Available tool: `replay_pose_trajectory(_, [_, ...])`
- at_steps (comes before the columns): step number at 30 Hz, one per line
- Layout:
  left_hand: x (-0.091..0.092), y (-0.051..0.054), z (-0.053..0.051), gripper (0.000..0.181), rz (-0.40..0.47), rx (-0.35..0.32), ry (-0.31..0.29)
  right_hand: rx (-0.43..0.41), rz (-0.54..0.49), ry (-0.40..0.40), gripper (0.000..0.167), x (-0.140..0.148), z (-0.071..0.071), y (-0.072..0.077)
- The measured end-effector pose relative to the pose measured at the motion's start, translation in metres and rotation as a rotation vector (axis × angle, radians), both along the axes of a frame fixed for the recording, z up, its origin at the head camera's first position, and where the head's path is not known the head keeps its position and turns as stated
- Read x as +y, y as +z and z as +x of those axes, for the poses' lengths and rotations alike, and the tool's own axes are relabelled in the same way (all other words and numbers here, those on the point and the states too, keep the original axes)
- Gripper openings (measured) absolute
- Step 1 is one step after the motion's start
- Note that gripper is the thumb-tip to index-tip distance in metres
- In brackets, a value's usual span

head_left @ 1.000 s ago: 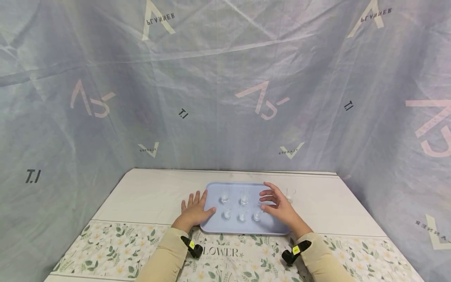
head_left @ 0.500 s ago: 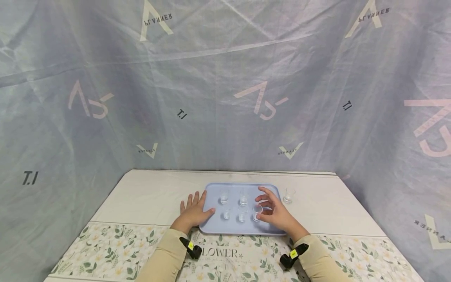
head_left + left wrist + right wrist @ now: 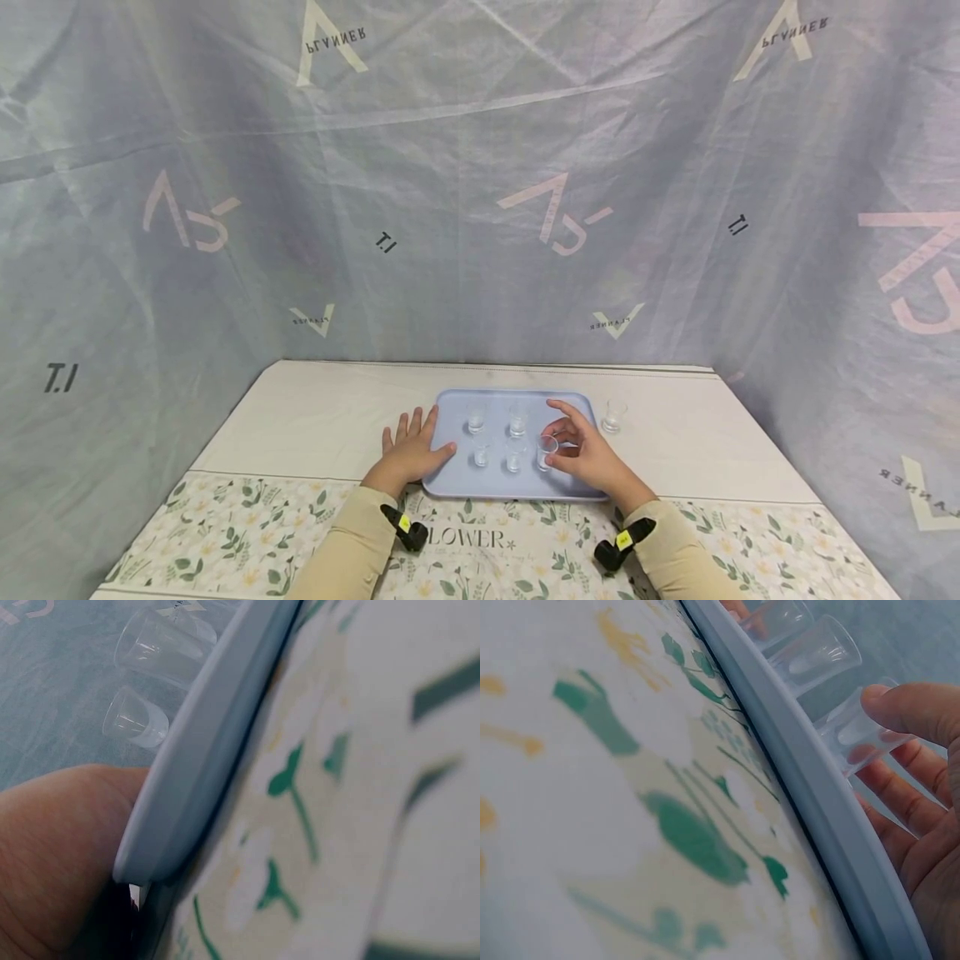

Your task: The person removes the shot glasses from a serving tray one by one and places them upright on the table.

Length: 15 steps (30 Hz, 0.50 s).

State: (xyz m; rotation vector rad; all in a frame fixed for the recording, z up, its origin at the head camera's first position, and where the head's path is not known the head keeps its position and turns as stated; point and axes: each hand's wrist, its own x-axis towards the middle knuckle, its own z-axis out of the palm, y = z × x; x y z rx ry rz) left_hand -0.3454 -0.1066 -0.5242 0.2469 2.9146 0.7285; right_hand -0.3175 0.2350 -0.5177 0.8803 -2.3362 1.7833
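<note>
On the pale blue tray [image 3: 467,483] stand several small clear shot glasses, two behind and three in front. My right hand [image 3: 592,454] pinches the front right shot glass [image 3: 855,739] between thumb and fingers; it stands upright at the tray's front right. Beside it is the front middle shot glass [image 3: 513,459], and the front left shot glass [image 3: 481,455] is farther left. Spread fingers of my left hand [image 3: 411,454] lie at the tray's left edge, its thumb over the rim. The rear left shot glass [image 3: 476,420] and rear middle shot glass [image 3: 517,422] are untouched.
Another clear glass [image 3: 613,417] stands on the white tablecloth [image 3: 675,433], right of the tray. A floral band [image 3: 247,525] of the cloth runs along the front. Grey fabric [image 3: 450,292] hangs behind and at both sides.
My right hand has moved slightly left and its thumb and fingers have closed on the front right shot glass. The left hand stays at the tray's left edge.
</note>
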Motion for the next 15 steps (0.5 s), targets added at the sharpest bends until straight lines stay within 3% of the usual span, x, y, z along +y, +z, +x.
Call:
replay_pose_trajectory(4, [-0.0001, 0.0001, 0.0007, 0.088, 0.001, 0.008, 0.0, 0.004, 0.007, -0.004, 0.089, -0.0021, 0.0044, 0.0083])
replay_pose_trajectory(11, [-0.0017, -0.0067, -0.0041, 0.088, 0.005, 0.023, 0.002, 0.029, 0.012, -0.04, 0.09, 0.0042, -0.0026, 0.0047])
replay_pose_trajectory(15, [-0.0022, -0.0084, -0.0063, 0.088, 0.0, 0.026, 0.0, 0.04, 0.006, -0.056, 0.09, 0.0071, -0.0028, 0.0098])
